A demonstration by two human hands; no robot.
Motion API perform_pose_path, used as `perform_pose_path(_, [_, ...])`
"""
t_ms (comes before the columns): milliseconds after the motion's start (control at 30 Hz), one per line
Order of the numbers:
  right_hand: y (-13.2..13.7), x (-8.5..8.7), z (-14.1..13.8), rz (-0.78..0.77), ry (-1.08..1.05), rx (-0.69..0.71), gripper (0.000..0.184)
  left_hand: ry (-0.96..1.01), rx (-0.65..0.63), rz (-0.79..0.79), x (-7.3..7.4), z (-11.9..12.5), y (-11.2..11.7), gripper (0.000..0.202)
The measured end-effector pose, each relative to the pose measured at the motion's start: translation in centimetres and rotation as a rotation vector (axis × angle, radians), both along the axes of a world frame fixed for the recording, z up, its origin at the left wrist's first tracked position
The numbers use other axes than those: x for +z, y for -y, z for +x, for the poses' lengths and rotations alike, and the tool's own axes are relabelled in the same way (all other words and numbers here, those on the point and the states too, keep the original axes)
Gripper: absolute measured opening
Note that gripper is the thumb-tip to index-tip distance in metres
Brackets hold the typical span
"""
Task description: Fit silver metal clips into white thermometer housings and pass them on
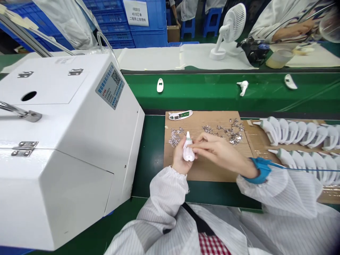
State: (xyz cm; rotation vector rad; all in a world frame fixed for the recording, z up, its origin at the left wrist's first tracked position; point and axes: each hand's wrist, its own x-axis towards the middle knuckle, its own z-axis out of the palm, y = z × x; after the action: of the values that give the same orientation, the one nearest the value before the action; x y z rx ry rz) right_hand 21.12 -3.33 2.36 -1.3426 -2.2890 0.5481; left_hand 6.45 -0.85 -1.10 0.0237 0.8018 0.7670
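Observation:
My left hand (pixel 180 161) cradles a white plastic ear thermometer housing (pixel 188 150), its probe tip pointing up. The fingers of my right hand (pixel 216 150) pinch at the housing's side, and a blue wrist strap (pixel 259 171) circles that wrist. Both hands are over a brown cardboard sheet (pixel 204 170). Small metal clips lie on it in loose heaps, one (pixel 174 136) left of my hands and one (pixel 232 131) to the right. A green circuit board in a white shell (pixel 180 115) rests at the sheet's far edge.
A large white machine (pixel 58 148) fills the left side. Rows of white thermometer bodies (pixel 300 132) lie on cardboard at the right. A green conveyor belt (pixel 202 92) carries white parts. Beyond it are a white fan (pixel 232 32), a co-worker's hand (pixel 290 30) and blue crates (pixel 114 24).

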Motion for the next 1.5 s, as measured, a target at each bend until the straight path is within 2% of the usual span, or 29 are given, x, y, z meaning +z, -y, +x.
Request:
perform_pose_path(100, [-1.9, -0.6, 3.6, 0.029, 0.138, -0.313, 0.022, 0.045, 0.009, 0.030, -0.1, -0.7, -0.4, 0.033])
perform_pose_path(133, [-2.6, -1.2, 5.0, 0.006, 0.224, -0.421, 0.018, 0.050, 0.005, 0.033, -0.1, -0.8, -0.5, 0.032])
perform_pose_path(200, [-3.9, -2.9, 7.4, -0.111, 0.350, -0.530, 0.012, 0.054, -0.014, 0.023, -0.2, -1.1, -0.5, 0.032])
perform_pose_path(267, [-4.6, -4.8, 9.0, -0.208, 0.363, -0.547, 0.010, 0.056, -0.033, 0.017, -0.3, -1.1, -0.4, 0.032])
perform_pose_path(367, [-4.7, -6.7, 9.5, -0.218, 0.316, -0.530, 0.010, 0.041, -0.050, 0.029, -0.4, -0.9, -0.1, 0.029])
perform_pose_path(433, [-4.5, -6.9, 9.0, -0.188, 0.309, -0.543, 0.011, 0.005, -0.044, 0.056, -0.6, -0.7, 0.0, 0.026])
perform_pose_path(533, [-3.9, -5.7, 7.7, -0.113, 0.269, -0.587, 0.014, -0.071, -0.024, 0.121, -0.9, -0.2, 0.4, 0.013])
perform_pose_path(600, [-3.4, -4.2, 6.5, -0.061, 0.192, -0.548, 0.015, -0.120, -0.019, 0.182, -1.0, 0.2, 0.7, 0.011])
perform_pose_path(733, [-2.1, -1.3, 4.2, 0.014, 0.072, -0.279, 0.018, -0.183, -0.038, 0.313, -1.0, 0.8, 1.0, 0.030])
perform_pose_path(867, [-0.9, 0.2, 2.4, 0.025, 0.038, -0.065, 0.026, -0.133, -0.037, 0.324, -0.8, 0.9, 1.2, 0.031])
perform_pose_path(967, [-0.3, 0.4, 1.7, -0.006, 0.023, 0.010, 0.025, -0.132, -0.046, 0.295, -0.6, 0.9, 1.4, 0.031])
perform_pose_path(1100, [0.2, 0.2, 1.5, -0.038, 0.025, 0.029, 0.018, -0.206, -0.023, 0.329, -0.2, 0.9, 1.7, 0.025])
perform_pose_path(1333, [0.5, -0.4, 1.5, -0.007, -0.011, 0.024, 0.019, -0.210, -0.016, 0.328, -0.3, 1.1, 1.8, 0.025])
perform_pose_path(1500, [0.8, -0.9, 1.2, 0.049, 0.000, 0.023, 0.020, -0.202, 0.037, 0.287, -0.3, 1.2, 1.9, 0.024])
